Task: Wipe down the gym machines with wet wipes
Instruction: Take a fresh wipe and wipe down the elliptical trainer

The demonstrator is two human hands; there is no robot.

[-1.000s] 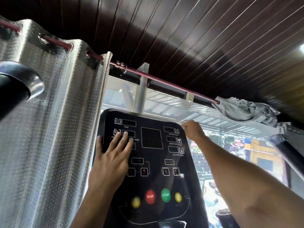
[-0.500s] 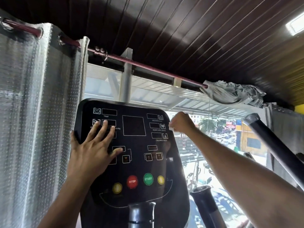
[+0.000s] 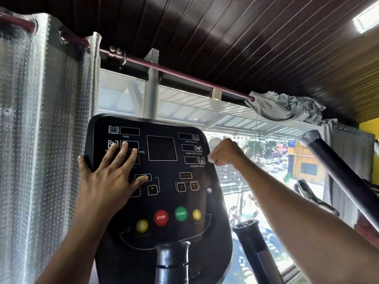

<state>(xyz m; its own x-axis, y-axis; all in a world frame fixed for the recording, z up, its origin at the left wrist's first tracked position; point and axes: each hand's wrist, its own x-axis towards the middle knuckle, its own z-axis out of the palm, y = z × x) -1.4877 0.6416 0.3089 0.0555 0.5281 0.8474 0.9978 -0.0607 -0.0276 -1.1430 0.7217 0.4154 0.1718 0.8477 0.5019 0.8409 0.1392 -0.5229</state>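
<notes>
Wipe: a small white wet wipe (image 3: 211,156) sat bunched in the right hand, right at the console's upper right edge, beside the calories readout.
Right hand: the right hand (image 3: 226,151) was curled into a fist round the wipe, knuckles up, pressed against the panel's rim; how much wipe lay behind the edge, hard to tell from here.
Left hand: the left hand (image 3: 108,177) lay flat on the left side of the panel, fingers straight and spread, thumb hooked over the left edge, gripping nothing.
Console: the black console (image 3: 164,181) stood upright and slightly tilted, dark display windows up top, red STOP button (image 3: 161,217) next to green START button (image 3: 180,213), a yellow button on either side.
Handlebars: a black handlebar (image 3: 256,249) rose just right of the console; another ran diagonally further right.
Surroundings: a silver dotted curtain (image 3: 41,140) hung on the left, and a crumpled grey cloth (image 3: 287,108) was bundled on the rail's right end.
</notes>
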